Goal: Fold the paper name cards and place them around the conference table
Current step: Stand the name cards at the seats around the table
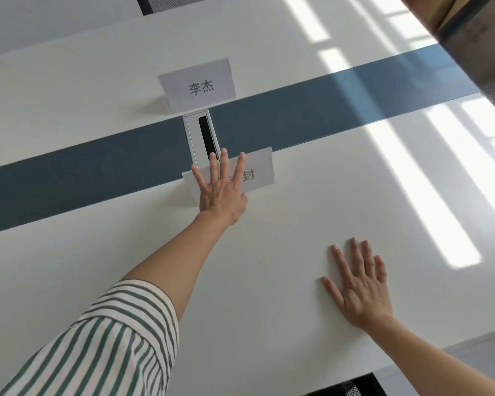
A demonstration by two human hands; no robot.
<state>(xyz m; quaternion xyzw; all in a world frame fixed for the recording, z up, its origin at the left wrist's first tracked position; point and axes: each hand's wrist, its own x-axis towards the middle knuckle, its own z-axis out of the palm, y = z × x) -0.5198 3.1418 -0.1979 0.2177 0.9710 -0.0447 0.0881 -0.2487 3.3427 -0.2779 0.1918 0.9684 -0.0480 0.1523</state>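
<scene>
Head view, left hand [220, 195] on card [258, 173] by stripe [69, 178] edge

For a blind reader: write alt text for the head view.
A person's left hand, fingers straight, rests on a folded white paper name card beside the grey strip of a white conference table; the right hand lies flat nearer. A second folded card stands beyond the strip.
</scene>
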